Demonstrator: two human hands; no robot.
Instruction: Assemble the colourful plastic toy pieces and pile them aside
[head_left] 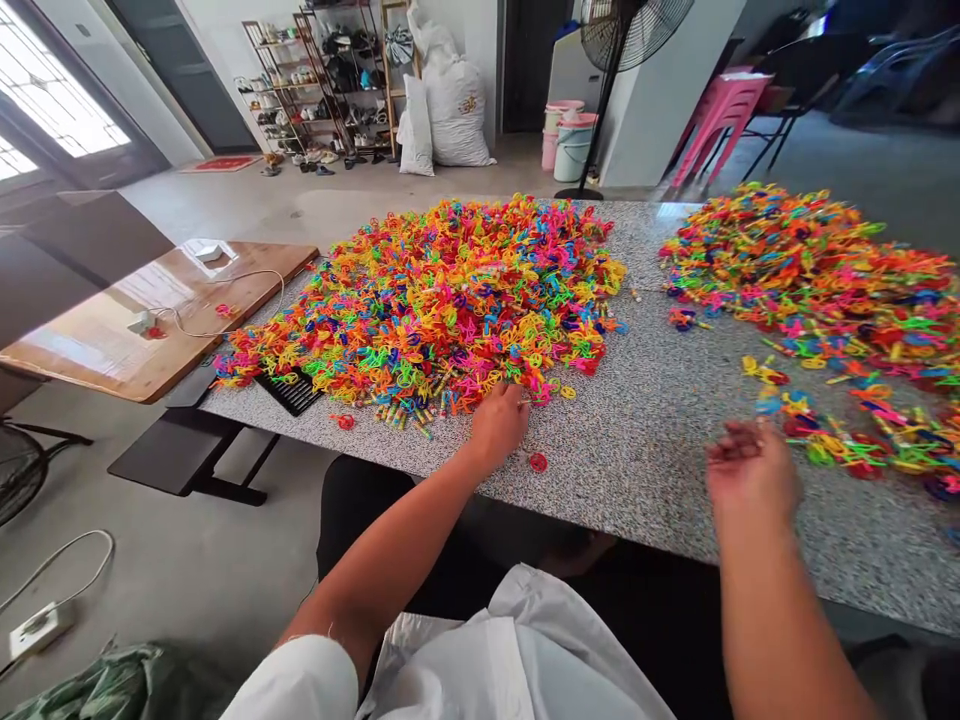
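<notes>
A large heap of small bright plastic pieces [465,290] covers the middle of the speckled stone table [637,420]. At its near edge my left hand [499,430] is closed, its fingertips down among the pieces; what they pinch is hidden. To the right, my right hand [754,475] hovers over the table with fingers loosely curled and slightly apart, nothing visible in them. Just past its fingertips lie loose blue and yellow pieces, at the near-left edge of a second heap [810,260]. A single red piece [538,461] lies beside my left hand.
Left of the table is a wooden board [150,310] with a white cord. A dark slotted tray [292,393] sticks out from under the big heap. Beyond are a standing fan [615,60], buckets [574,145], white sacks [454,110], shoe racks [300,80] and pink stools [724,115].
</notes>
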